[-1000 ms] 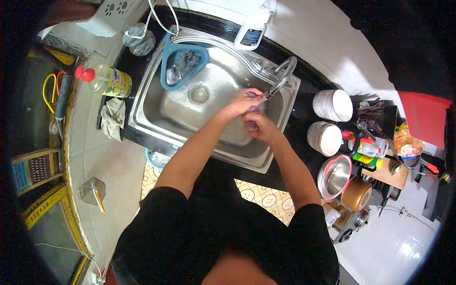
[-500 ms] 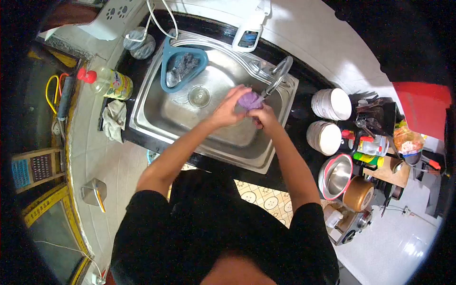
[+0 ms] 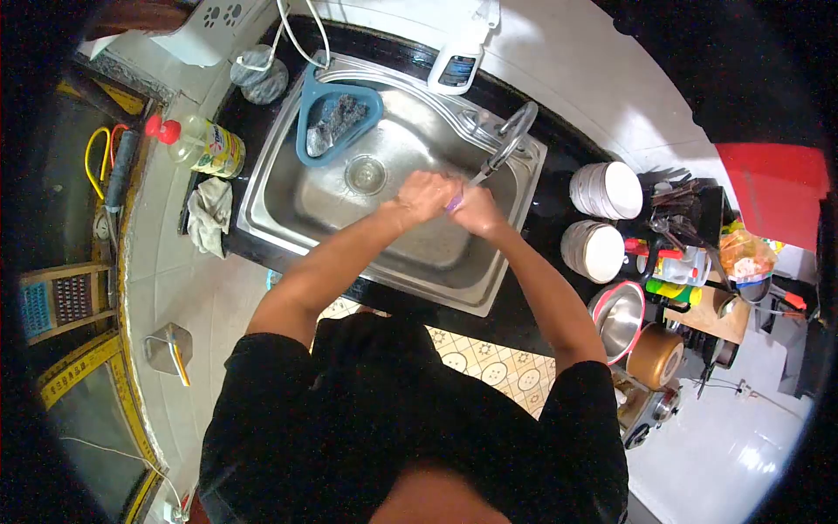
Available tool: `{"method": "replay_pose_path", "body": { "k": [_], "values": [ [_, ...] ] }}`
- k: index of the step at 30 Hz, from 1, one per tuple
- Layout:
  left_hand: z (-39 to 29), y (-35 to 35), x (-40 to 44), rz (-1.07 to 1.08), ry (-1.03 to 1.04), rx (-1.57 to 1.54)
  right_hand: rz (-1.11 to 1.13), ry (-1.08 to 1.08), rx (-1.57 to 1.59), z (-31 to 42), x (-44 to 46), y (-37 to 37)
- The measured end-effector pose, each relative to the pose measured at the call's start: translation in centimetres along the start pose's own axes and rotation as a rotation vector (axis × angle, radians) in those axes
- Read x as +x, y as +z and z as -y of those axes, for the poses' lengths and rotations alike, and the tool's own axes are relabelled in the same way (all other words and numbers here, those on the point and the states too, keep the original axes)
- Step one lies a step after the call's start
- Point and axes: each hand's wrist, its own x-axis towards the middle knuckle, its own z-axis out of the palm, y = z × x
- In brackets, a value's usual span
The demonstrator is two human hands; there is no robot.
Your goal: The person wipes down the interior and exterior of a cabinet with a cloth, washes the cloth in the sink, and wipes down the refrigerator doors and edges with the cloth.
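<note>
Both hands are close together over the right part of the steel sink (image 3: 305,218), under the running faucet (image 3: 515,135). My left hand (image 3: 425,196) is closed on a purple cloth (image 3: 454,203), most of it hidden in the fingers. My right hand (image 3: 477,210) is closed on the same cloth from the other side. Water from the spout runs onto the hands. The drain (image 3: 366,175) lies to their left, and a blue triangular strainer basket (image 3: 375,109) with scouring pads sits in the sink's back left corner.
Behind the sink stands a white spray bottle (image 3: 456,70). At the left are a red-capped detergent bottle (image 3: 209,150) and a rag (image 3: 209,217). To the right are stacked bowls (image 3: 621,190), more bowls (image 3: 602,253), a red-rimmed basin (image 3: 619,321) and a golden pot (image 3: 655,356).
The purple cloth, spread out between the hands half a second ago, is now bunched up and mostly covered. Both hands have closed round it and come together.
</note>
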Motion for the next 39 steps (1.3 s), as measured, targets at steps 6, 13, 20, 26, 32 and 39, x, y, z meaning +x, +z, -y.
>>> {"method": "replay_pose_path", "body": {
  "k": [6,13,20,26,32,39],
  "values": [
    [1.1,1.7,0.7,0.202,-0.147,-0.535,0.080,0.041,-0.558,-1.7,-0.1,1.0],
    [1.4,2.9,0.9,0.270,-0.323,-1.104,-0.237,0.059,-0.549,-3.3,0.2,0.6],
    [-0.3,5.8,1.2,-0.138,-0.496,-1.451,-0.693,0.175,-0.649,-8.6,2.1,-3.6],
    [-0.6,4.0,-1.9,-0.235,-0.640,-1.494,-0.445,0.574,-0.178,-9.6,3.4,-3.8],
    [-0.1,12.8,-1.1,-0.747,-0.323,-1.108,-0.059,0.641,1.293,-1.6,-0.9,1.0],
    [0.4,2.7,-6.8,-0.511,-0.334,-1.490,0.077,0.533,1.674,1.6,-5.2,4.6]
  ]
}}
